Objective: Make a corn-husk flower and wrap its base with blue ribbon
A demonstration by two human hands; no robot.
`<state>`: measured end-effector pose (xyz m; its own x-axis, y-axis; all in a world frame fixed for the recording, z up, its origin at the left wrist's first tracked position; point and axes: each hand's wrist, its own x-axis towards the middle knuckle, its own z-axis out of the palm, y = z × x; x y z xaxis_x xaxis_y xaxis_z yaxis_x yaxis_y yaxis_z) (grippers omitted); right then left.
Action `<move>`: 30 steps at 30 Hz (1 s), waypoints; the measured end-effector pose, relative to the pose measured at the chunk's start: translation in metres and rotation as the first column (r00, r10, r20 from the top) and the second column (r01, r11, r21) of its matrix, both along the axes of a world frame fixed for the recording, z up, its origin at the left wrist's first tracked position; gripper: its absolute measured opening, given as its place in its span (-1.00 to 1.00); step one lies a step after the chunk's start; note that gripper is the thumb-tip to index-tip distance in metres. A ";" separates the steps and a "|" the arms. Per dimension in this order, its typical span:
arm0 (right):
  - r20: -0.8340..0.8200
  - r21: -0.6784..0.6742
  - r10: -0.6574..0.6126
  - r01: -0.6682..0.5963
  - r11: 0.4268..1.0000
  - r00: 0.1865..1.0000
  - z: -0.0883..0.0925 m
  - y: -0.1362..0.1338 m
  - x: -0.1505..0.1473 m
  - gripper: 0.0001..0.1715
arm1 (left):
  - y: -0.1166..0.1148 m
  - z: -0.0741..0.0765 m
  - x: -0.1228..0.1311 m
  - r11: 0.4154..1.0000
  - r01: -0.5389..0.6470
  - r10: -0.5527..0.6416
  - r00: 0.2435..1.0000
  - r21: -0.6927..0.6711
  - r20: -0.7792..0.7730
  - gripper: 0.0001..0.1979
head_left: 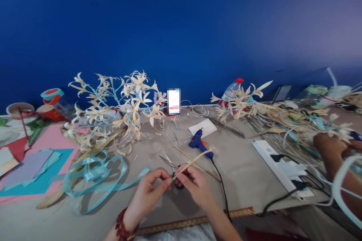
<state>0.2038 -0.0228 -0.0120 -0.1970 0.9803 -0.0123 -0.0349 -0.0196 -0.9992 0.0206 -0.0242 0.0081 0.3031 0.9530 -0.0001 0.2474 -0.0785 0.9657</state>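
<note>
My left hand [155,187] pinches the near end of a long, pale, husk-like strip [195,159], thumb against forefinger. Close beside it, my right hand [195,186] grips the same strip a little higher, and its free end curves up and to the right. Beneath my fingers lies a pair of scissors [167,159], its dark handles partly hidden by my hands. A blue glue gun [197,140] rests just beyond my right hand, partly behind the strip's tip. Another thin tan strip [210,172] lies on the table behind my right hand.
Pale flowers on blue stems [135,101] stand at the back left. Blue ribbon [96,179] loops left of me. A white power strip [278,165] with black cords lies right, near another person's arm [328,158]. A phone [173,101] stands by the wall.
</note>
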 end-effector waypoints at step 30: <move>-0.004 -0.043 0.163 -0.163 0.986 0.987 0.008 0.007 -0.004 -0.77 | -0.004 -0.004 0.002 0.987 0.006 0.018 0.989 -0.159 0.150 -0.70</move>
